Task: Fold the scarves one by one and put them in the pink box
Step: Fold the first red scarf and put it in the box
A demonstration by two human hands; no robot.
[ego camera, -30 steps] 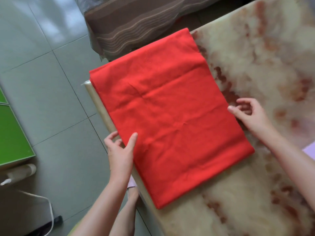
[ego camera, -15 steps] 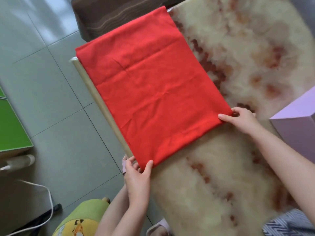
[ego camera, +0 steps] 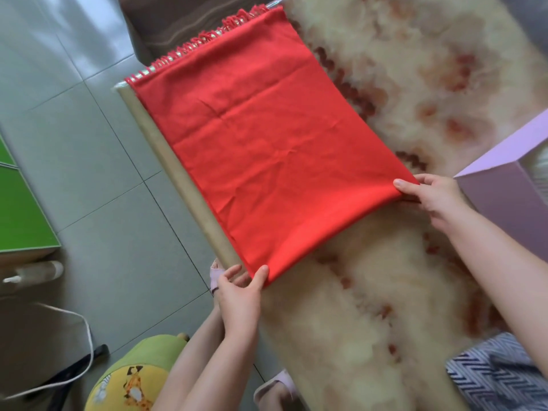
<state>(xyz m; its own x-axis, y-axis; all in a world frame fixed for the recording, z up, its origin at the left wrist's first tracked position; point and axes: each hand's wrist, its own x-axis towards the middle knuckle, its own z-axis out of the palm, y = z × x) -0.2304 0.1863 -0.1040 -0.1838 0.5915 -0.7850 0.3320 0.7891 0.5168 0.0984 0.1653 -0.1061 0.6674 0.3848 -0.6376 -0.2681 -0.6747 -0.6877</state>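
The red scarf (ego camera: pixel 267 161) lies flat as a folded rectangle along the left edge of the marbled surface (ego camera: pixel 370 307), fringe at the far end. The left hand (ego camera: pixel 240 295) pinches its near-left corner and the right hand (ego camera: pixel 430 197) pinches its near-right corner. Another fold looks due: carry the near edge evenly toward the fringe, before the pink box (ego camera: pixel 510 203) at right.
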